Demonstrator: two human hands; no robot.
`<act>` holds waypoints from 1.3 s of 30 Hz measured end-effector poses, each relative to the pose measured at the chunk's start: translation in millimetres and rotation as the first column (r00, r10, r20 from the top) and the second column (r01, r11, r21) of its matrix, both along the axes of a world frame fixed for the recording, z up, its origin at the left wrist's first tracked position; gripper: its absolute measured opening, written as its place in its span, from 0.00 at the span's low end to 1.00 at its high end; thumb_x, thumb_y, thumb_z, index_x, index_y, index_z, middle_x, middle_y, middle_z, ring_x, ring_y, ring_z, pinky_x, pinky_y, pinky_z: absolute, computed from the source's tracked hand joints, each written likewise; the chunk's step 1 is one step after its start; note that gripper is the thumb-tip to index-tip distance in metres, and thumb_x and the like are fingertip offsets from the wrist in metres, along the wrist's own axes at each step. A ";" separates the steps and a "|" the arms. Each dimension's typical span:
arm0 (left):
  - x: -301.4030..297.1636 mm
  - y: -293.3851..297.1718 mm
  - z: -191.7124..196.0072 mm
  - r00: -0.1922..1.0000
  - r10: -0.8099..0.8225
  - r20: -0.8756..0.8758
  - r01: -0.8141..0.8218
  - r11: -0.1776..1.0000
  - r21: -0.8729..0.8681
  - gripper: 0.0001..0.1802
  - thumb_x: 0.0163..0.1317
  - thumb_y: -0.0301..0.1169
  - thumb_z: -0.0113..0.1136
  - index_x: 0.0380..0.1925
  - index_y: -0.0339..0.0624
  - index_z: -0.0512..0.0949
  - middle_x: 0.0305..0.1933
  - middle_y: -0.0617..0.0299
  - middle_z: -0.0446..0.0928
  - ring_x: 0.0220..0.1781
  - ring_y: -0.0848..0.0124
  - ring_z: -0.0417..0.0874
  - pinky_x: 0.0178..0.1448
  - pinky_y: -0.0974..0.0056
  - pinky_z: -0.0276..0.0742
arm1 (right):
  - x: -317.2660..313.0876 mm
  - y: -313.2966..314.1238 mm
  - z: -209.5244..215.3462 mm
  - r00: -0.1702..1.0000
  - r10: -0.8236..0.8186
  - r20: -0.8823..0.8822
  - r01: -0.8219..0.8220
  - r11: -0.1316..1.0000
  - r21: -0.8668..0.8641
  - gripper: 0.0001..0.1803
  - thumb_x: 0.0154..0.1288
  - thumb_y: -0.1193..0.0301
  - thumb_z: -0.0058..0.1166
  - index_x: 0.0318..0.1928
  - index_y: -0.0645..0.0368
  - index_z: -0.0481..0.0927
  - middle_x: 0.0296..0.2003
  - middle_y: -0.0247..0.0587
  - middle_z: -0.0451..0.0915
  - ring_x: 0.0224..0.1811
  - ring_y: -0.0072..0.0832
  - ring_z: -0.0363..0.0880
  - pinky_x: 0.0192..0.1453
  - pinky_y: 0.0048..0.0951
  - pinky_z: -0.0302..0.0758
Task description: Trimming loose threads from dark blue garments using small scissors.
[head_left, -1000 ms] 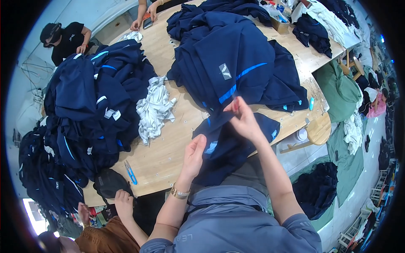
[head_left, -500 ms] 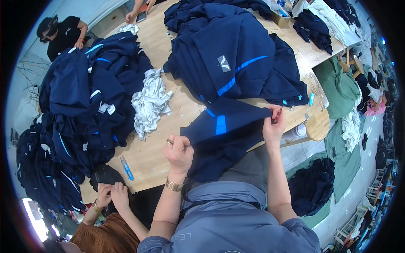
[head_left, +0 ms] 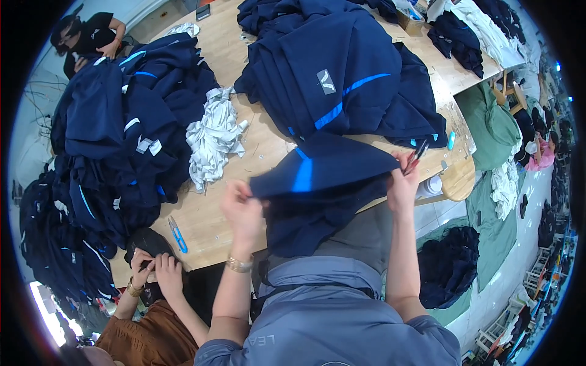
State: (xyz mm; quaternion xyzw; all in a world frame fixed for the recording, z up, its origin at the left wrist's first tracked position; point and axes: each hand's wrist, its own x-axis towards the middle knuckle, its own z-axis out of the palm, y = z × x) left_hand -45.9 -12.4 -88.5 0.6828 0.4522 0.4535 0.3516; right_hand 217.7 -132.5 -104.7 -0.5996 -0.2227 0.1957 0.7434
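A navy garment piece (head_left: pixel 348 161) with a bright blue stripe is stretched between my hands, its lower part hanging over the table's front edge. My left hand (head_left: pixel 242 210), somewhat blurred, is closed on the garment's left edge. My right hand (head_left: pixel 403 186) pinches the right corner. Thread snips (head_left: pixel 417 155) with a red part and metal blades also stick up from my right hand, pointing away from me. Just beyond the piece lies a large pile of navy garments (head_left: pixel 305 67) with blue stripes and a grey patch.
White fabric strips (head_left: pixel 215 140) lie heaped on the wooden table (head_left: pixel 210 229), beside another navy pile (head_left: pixel 97 134). Blue snips (head_left: pixel 177 235) lie near a co-worker's hands (head_left: pixel 155 268) at the left. A wooden stool (head_left: pixel 459 181) stands right. Another person works far left.
My left hand has moved left and up with the garment's edge, pulling the piece wider. The snips in my right hand now point up, more in sight. The far hands by the phone have left view.
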 end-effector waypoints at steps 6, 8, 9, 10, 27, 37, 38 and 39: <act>-41.3 70.3 27.8 0.593 0.267 0.759 -0.184 0.963 -0.195 0.20 0.60 0.24 0.57 0.51 0.39 0.63 0.47 0.58 0.70 0.54 0.66 0.72 0.60 0.60 0.67 | -0.5 8.7 55.7 0.913 0.338 -0.230 -0.260 0.914 0.312 0.12 0.59 0.79 0.53 0.28 0.54 0.62 0.35 0.38 0.71 0.40 0.24 0.76 0.35 0.26 0.78; -40.2 68.9 24.6 0.769 0.346 0.537 -0.396 0.918 -0.025 0.23 0.59 0.25 0.58 0.53 0.39 0.63 0.52 0.57 0.68 0.58 0.67 0.68 0.61 0.61 0.65 | 9.9 4.4 36.7 0.954 0.247 -0.168 -0.212 0.956 0.203 0.10 0.61 0.76 0.52 0.29 0.54 0.64 0.33 0.37 0.72 0.41 0.24 0.77 0.33 0.24 0.77; -35.2 64.8 22.9 0.853 0.293 0.432 -0.336 0.941 0.025 0.25 0.58 0.25 0.59 0.54 0.40 0.63 0.54 0.57 0.67 0.59 0.67 0.67 0.61 0.62 0.64 | 15.4 -0.9 20.5 0.980 0.134 -0.146 -0.133 0.991 0.012 0.13 0.61 0.74 0.54 0.26 0.54 0.62 0.31 0.36 0.72 0.38 0.23 0.77 0.33 0.24 0.77; -27.2 57.1 20.6 0.919 0.238 0.314 -0.271 0.961 0.065 0.26 0.57 0.25 0.60 0.55 0.40 0.62 0.56 0.56 0.65 0.60 0.68 0.66 0.61 0.63 0.64 | 18.2 -7.5 5.3 0.994 0.024 -0.106 -0.043 0.983 -0.180 0.16 0.61 0.73 0.55 0.23 0.53 0.61 0.29 0.35 0.73 0.36 0.23 0.77 0.32 0.24 0.77; 22.5 123.9 49.4 0.991 -0.114 0.076 0.090 0.960 0.265 0.14 0.54 0.11 0.43 0.36 0.36 0.74 0.33 0.60 0.72 0.28 0.76 0.77 0.33 0.72 0.76 | 33.0 15.2 42.7 0.997 0.053 0.059 -0.055 0.998 0.036 0.18 0.57 0.78 0.58 0.19 0.53 0.61 0.15 0.28 0.68 0.18 0.20 0.74 0.23 0.21 0.72; -111.5 24.5 183.1 0.782 -0.543 -0.305 0.542 0.835 -0.098 0.10 0.43 0.25 0.68 0.28 0.36 0.80 0.20 0.64 0.69 0.20 0.79 0.71 0.22 0.78 0.64 | 44.7 -69.2 89.4 0.971 0.239 0.022 -0.232 0.913 0.336 0.13 0.55 0.74 0.56 0.39 0.60 0.68 0.43 0.45 0.73 0.48 0.31 0.74 0.53 0.36 0.72; -119.2 24.2 182.6 0.695 -0.654 -0.300 0.561 0.754 -0.343 0.18 0.42 0.27 0.70 0.35 0.34 0.80 0.20 0.64 0.72 0.20 0.81 0.73 0.23 0.78 0.66 | 56.3 -87.9 57.2 0.978 0.207 0.012 -0.204 0.951 0.232 0.15 0.53 0.75 0.58 0.39 0.59 0.67 0.40 0.41 0.74 0.38 0.28 0.77 0.44 0.34 0.77; -125.9 18.9 176.0 0.772 -0.617 -0.150 0.501 0.737 -0.454 0.19 0.44 0.28 0.69 0.37 0.32 0.79 0.19 0.64 0.72 0.20 0.81 0.73 0.23 0.78 0.66 | 57.5 -103.0 46.0 0.961 0.261 -0.094 -0.258 0.965 0.041 0.15 0.50 0.74 0.62 0.27 0.54 0.64 0.29 0.34 0.70 0.29 0.23 0.73 0.25 0.24 0.75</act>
